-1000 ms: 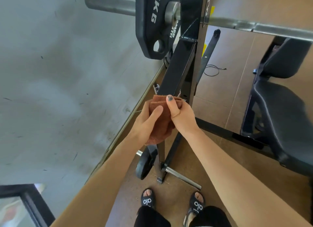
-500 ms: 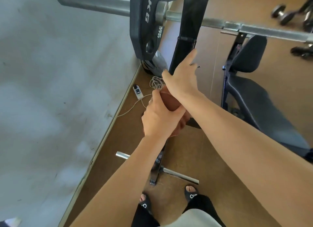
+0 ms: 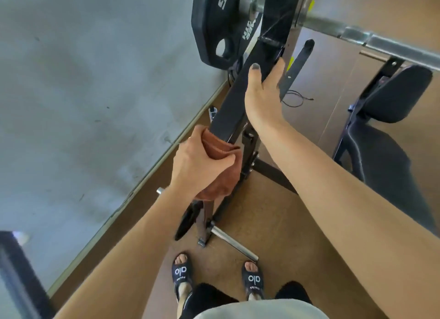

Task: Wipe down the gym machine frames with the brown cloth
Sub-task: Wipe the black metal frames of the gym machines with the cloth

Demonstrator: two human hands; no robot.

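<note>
The black upright frame (image 3: 234, 99) of a bench-press rack runs from the floor up to the barbell. My left hand (image 3: 200, 166) grips the brown cloth (image 3: 220, 166) and holds it wrapped against the frame's lower part. Higher up, my right hand (image 3: 264, 92) grips the same upright, thumb over its front face and fingers curled behind it. Part of the cloth hangs below my left hand, hiding the frame there.
A black weight plate (image 3: 221, 25) sits on the barbell (image 3: 381, 44) above. The padded bench (image 3: 385, 137) stands at the right. A grey wall (image 3: 83, 92) is close on the left. A steel peg (image 3: 233, 242) and smaller plate (image 3: 187, 220) stick out near my feet.
My right hand let go of the cloth and went up to grip the upright. My left hand took the cloth alone and now holds it lower on the frame.
</note>
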